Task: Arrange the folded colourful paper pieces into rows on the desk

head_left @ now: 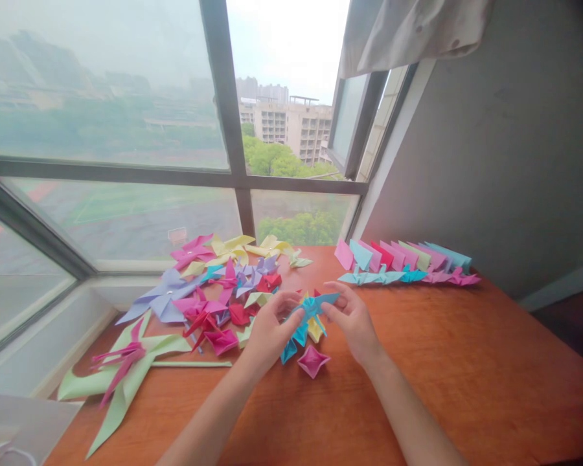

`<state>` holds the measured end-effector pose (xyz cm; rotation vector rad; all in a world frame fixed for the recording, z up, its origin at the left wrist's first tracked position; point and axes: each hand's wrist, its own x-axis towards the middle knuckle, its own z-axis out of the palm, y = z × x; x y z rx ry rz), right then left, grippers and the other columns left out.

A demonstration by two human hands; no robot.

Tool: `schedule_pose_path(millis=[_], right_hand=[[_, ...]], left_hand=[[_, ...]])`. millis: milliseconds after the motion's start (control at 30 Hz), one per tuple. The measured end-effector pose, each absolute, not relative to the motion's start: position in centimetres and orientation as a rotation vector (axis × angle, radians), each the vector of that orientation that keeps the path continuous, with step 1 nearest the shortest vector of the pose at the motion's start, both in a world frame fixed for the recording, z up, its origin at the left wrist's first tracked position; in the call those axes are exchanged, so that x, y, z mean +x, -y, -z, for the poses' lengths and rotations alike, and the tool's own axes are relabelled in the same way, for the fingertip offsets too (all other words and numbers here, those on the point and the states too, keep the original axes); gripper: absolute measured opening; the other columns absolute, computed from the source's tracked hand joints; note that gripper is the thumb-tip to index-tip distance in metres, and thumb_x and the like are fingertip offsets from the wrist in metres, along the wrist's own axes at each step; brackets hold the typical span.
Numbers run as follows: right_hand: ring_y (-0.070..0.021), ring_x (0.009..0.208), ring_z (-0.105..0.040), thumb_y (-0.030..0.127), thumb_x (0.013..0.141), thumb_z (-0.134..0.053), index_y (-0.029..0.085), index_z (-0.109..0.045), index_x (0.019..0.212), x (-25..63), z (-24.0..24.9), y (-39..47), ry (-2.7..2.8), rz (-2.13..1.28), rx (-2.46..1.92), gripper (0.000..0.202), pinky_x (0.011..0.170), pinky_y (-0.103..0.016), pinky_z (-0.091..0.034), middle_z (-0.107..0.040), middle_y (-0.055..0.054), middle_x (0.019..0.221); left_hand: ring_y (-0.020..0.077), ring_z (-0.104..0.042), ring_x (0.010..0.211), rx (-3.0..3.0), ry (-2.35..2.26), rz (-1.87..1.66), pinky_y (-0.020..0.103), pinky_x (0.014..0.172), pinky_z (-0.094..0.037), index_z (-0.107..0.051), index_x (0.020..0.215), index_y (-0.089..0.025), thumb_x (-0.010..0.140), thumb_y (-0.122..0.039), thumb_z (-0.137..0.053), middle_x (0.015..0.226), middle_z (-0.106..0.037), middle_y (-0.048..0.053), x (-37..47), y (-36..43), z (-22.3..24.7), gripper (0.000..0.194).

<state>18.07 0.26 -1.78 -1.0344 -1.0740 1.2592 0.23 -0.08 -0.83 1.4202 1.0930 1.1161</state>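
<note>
A blue folded paper piece (312, 307) is held up between both hands near the middle of the table. My left hand (274, 327) pinches its left side with thumb and fingers. On the other side, my right hand (350, 318) grips the pointed right end. Below the held piece are more blue folded shapes (289, 350), a yellow one (315, 329) and a pink one (313, 361), which lies nearest to me. The hands partly cover the papers behind them.
Pinwheels and folded cranes in several colours pile up at the left, including a large green pinwheel (140, 356). Rows of folded papers (403, 257) and cranes (381, 276) line the back right. Windows stand behind the wooden table (457, 375).
</note>
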Motion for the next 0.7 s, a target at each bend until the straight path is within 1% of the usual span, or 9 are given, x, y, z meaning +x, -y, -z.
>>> schedule_pose_path(millis=[67, 167, 333, 467, 567, 700], right_hand=[[-0.0179, 0.074, -0.067, 0.034, 0.072, -0.076, 0.024, -0.06, 0.107, 18.11, 1.82, -0.27, 1.066, -1.254, -1.024, 0.041, 0.062, -0.027, -0.052, -0.071, -0.001, 0.082], [-0.0173, 0.072, -0.066, 0.035, 0.072, -0.077, 0.024, -0.06, 0.107, 18.15, 1.69, -0.25, 1.053, -1.268, -1.019, 0.041, 0.061, -0.027, -0.051, -0.071, -0.001, 0.082], [-0.0164, 0.074, -0.065, 0.035, 0.069, -0.079, 0.023, -0.062, 0.105, 18.11, 1.56, -0.22, 1.032, -1.317, -1.033, 0.042, 0.064, -0.027, -0.051, -0.071, -0.001, 0.084], [-0.012, 0.066, -0.061, 0.037, 0.069, -0.081, 0.022, -0.064, 0.104, 18.21, 1.92, -0.38, 0.982, -1.354, -0.999, 0.041, 0.059, -0.022, -0.047, -0.068, 0.001, 0.077], [-0.0102, 0.066, -0.061, 0.037, 0.068, -0.082, 0.022, -0.064, 0.104, 18.42, 2.19, -0.55, 0.865, -1.491, -0.925, 0.042, 0.061, -0.021, -0.048, -0.068, 0.002, 0.078], [-0.0108, 0.069, -0.063, 0.035, 0.066, -0.084, 0.021, -0.065, 0.102, 18.73, 2.46, -0.74, 0.689, -1.683, -0.827, 0.043, 0.066, -0.022, -0.05, -0.07, 0.001, 0.082]], left_hand=[[0.0162, -0.064, 0.071, 1.439, -1.102, -1.061, 0.024, 0.063, -0.048, -0.064, 0.093, -0.017, 0.085, -0.036, -0.063, 0.081, -0.068, 0.002, 0.22, 0.15, 0.7, 0.02], [0.0134, -0.057, 0.059, 1.491, -1.088, -0.966, 0.023, 0.057, -0.045, -0.065, 0.084, -0.016, 0.087, -0.04, -0.059, 0.068, -0.063, -0.001, 0.23, 0.29, 0.4, 0.025], [0.0134, -0.055, 0.065, 1.581, -1.084, -0.964, 0.021, 0.059, -0.042, -0.066, 0.082, -0.016, 0.087, -0.037, -0.06, 0.071, -0.062, 0.0, 0.34, 0.43, 0.21, 0.023], [0.0129, -0.053, 0.065, 1.576, -1.05, -0.924, 0.02, 0.058, -0.04, -0.065, 0.077, -0.015, 0.087, -0.037, -0.062, 0.07, -0.059, 0.0, 0.36, 0.42, 0.36, 0.024], [0.013, -0.055, 0.065, 1.469, -0.956, -0.899, 0.02, 0.057, -0.041, -0.066, 0.082, -0.014, 0.086, -0.038, -0.063, 0.072, -0.062, 0.001, 0.43, 0.49, 0.29, 0.025], [0.0124, -0.056, 0.064, 1.348, -0.864, -0.894, 0.02, 0.058, -0.042, -0.067, 0.082, -0.013, 0.083, -0.039, -0.068, 0.071, -0.065, 0.001, 0.57, 0.68, -0.08, 0.026]])
